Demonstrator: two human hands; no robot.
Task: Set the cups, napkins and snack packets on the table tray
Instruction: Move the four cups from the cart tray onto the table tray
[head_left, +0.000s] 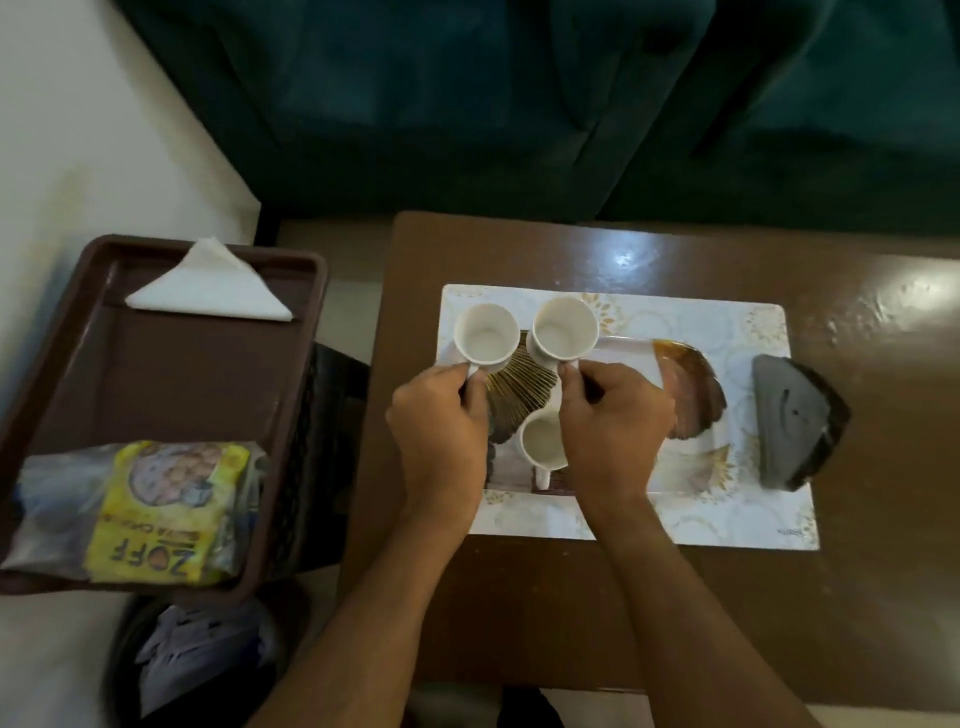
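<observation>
The glossy brown wooden table (649, 597) carries a pale patterned rectangular table tray (727, 509). Left of it, well apart, a dark brown plastic serving tray (182, 374) holds the folded white paper napkins (208, 286) at its far end and the yellow snack packets (161, 509) at its near end, apparently awaiting transfer. Each hand pinches a handle, likely for steady setting down: left hand (441, 431) grasps the left white ceramic cup (485, 332), right hand (613, 426) the right white ceramic cup (563, 327). A third white cup (543, 441) stands nearer.

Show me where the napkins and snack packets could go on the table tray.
Bare: the tray strip right of the upper cups, and its right end beside the dark holder. Crowded: the left, with three cups and both hands.
</observation>
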